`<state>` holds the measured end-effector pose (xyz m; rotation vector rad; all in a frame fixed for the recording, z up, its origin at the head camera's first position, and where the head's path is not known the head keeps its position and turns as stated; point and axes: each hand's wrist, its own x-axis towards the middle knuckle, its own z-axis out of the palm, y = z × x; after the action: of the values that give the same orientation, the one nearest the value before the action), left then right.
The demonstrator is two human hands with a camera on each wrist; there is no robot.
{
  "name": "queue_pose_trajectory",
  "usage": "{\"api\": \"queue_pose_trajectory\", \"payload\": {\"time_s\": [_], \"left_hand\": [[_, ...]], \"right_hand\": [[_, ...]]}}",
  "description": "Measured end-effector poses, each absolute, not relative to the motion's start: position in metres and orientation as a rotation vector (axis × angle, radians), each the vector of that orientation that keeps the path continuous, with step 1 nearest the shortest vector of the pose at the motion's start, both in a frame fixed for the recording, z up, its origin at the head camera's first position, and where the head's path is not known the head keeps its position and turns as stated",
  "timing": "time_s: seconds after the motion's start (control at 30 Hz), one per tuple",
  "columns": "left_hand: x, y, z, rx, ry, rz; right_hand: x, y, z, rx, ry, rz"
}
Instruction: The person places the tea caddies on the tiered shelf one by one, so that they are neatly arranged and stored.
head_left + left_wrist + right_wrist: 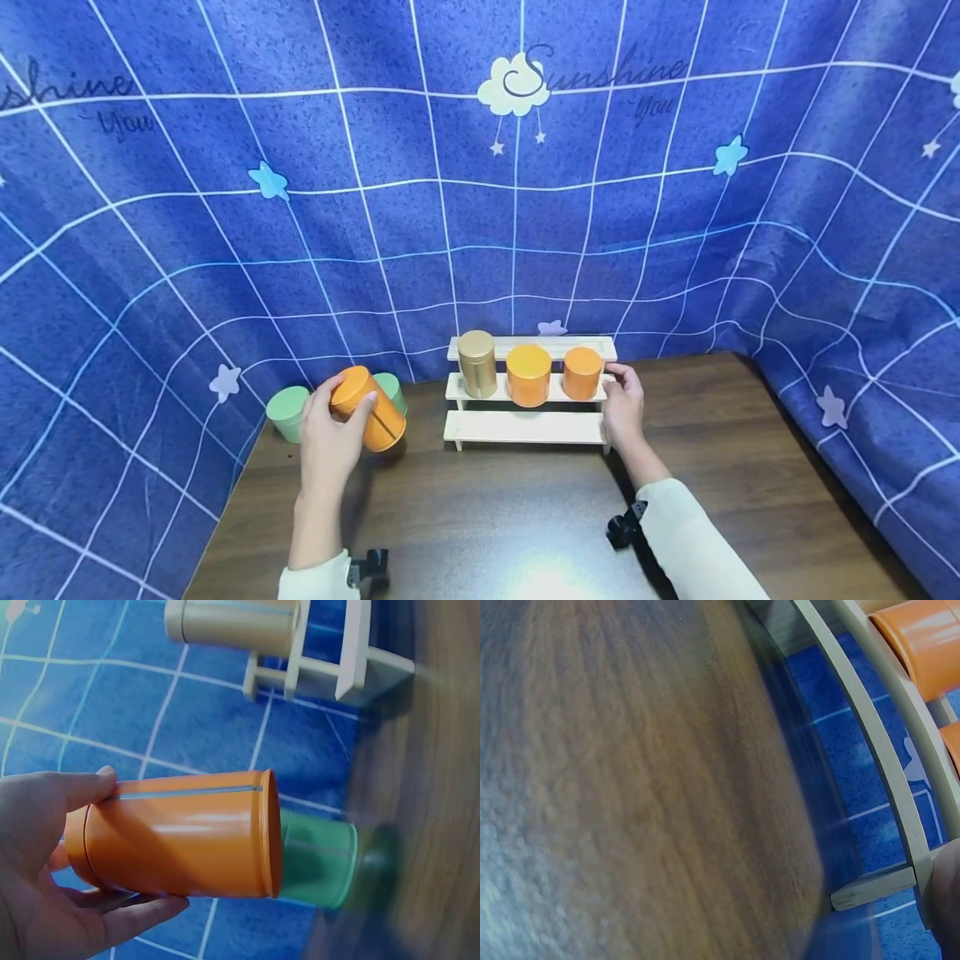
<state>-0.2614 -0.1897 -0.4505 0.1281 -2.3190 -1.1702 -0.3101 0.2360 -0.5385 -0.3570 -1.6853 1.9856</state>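
Brown wood-grained bench [465, 517] is spread across the foreground, its near edge cut off and partly whitened by glare. White sleeves [697, 542] are cropped by the lower frame edge. A glossy orange cylindrical canister [375, 412] is grasped by the left grip [330, 437] towards its lid end, tilted and held clear of the bench. Handling of this raised canister is judged to be the step in hand; by the next move, it would need to be brought upright if it is to be set down. A three-tiered pale wooden rack [525, 427] is seemingly clasped at its right end by the right grip [624, 408], probably for steadying; in the right wrist view that contact is mostly cropped. On the rack's middle tier, a gold cylindrical canister [477, 367] and two shorter orange cylinders [528, 387] are stood. Beside the raised canister, one pale green cylinder [287, 408] is partly covered by the left grip, another [391, 392] by the canister. Behind everything, blue grid-printed fabric [480, 221] is hung.
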Motion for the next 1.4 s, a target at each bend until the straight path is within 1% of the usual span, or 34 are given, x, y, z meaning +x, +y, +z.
{"api": "queue_pose_trajectory", "payload": {"time_s": [0.17,0.37,0.5,0.63,0.9,1.07,1.4], "left_hand": [[-0.256,-0.178,-0.443,0.058,-2.328,-1.211],[-0.255,-0.167,-0.438,0.004,-2.322,-1.247],[-0.256,-0.158,-0.440,-0.035,-2.299,-1.254],[-0.255,-0.148,-0.443,-0.096,-2.298,-1.254],[-0.253,-0.130,-0.447,-0.303,-2.246,-1.395],[-0.254,-0.122,-0.454,-0.404,-2.234,-1.438],[-0.254,-0.104,-0.461,-0.496,-2.289,-1.353]], "right_hand": [[-0.307,0.236,-0.535,-0.369,-1.708,1.987],[-0.290,0.229,-0.514,-0.333,-1.731,1.973],[-0.285,0.228,-0.508,-0.317,-1.740,1.955],[-0.289,0.230,-0.511,-0.326,-1.729,1.967],[-0.310,0.237,-0.536,-0.362,-1.703,1.989],[-0.311,0.237,-0.539,-0.354,-1.691,1.967],[-0.311,0.237,-0.539,-0.354,-1.714,1.946]]}}
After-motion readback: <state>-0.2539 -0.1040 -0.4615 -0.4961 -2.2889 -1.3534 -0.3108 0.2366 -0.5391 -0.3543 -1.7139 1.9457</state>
